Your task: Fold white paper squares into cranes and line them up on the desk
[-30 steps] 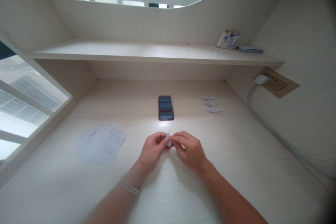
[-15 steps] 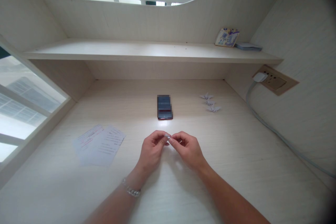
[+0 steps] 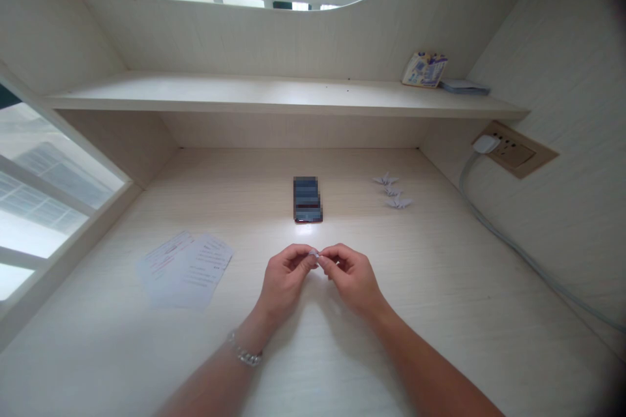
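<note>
Between my fingertips is a small folded piece of paper point(image 3: 313, 253), whitish and mostly covered by the fingers. My left hand point(image 3: 286, 277) pinches it from the left, thumb against forefinger; a silver bracelet circles that wrist. From the other side my right hand point(image 3: 351, 277) pinches its right end. Both hands are just above the desk, thumbs almost touching. Beyond them lies a phone point(image 3: 308, 199), its screen blurred out. Three folded paper cranes point(image 3: 398, 202) sit in a group on the right, farther back.
Overlapping sheets of paper point(image 3: 195, 270) with writing lie on the desk point(image 3: 235, 189) at left. A shelf point(image 3: 244, 88) crosses the back, bearing a small packet point(image 3: 424, 70) and a flat stack point(image 3: 464, 86). A grey cable point(image 3: 518, 251) runs from the wall socket point(image 3: 514, 150) along the right side.
The fingertips have shifted very slightly to the right, and the folded paper between them sits at a slightly different angle. Everything else stays in place.
</note>
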A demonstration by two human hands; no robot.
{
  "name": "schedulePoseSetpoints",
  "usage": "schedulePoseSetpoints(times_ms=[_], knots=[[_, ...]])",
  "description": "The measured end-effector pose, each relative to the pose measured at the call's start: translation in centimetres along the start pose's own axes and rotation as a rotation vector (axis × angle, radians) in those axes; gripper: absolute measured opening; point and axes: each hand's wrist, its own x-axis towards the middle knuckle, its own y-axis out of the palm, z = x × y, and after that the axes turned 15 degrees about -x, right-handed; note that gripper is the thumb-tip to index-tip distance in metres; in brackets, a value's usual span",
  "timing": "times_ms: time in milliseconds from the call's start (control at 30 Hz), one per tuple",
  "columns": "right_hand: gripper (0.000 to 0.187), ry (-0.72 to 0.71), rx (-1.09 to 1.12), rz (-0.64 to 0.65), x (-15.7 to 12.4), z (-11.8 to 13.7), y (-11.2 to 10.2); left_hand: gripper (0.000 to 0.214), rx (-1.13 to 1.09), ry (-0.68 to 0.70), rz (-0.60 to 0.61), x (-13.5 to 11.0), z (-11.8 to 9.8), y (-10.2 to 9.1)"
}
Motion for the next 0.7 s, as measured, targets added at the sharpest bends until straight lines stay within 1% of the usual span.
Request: schedulePoseSetpoints(times_ms=[300, 433, 500, 700], knots=[[0.013, -0.103, -0.209, -0.070, -0.42, 0.62, 0.28, 0.009, 0.043, 0.029, 0.004, -0.14, 0.09, 0.17], [0.012, -0.135, -0.263, -0.085, -0.41, 0.43, 0.37, 0.009, 0.037, 0.014, 0.029, -0.06, 0.29, 0.39], [0.012, -0.121, -0.247, -0.068, -0.28, 0.18, 0.37, 0.010, 0.021, -0.007, 0.045, -0.02, 0.27, 0.49], [0.016, -0.006, -0.089, 0.015, 0.07, -0.22, 0.38, 0.013, -0.009, -0.080, 0.049, 0.02, 0.10, 0.48]])
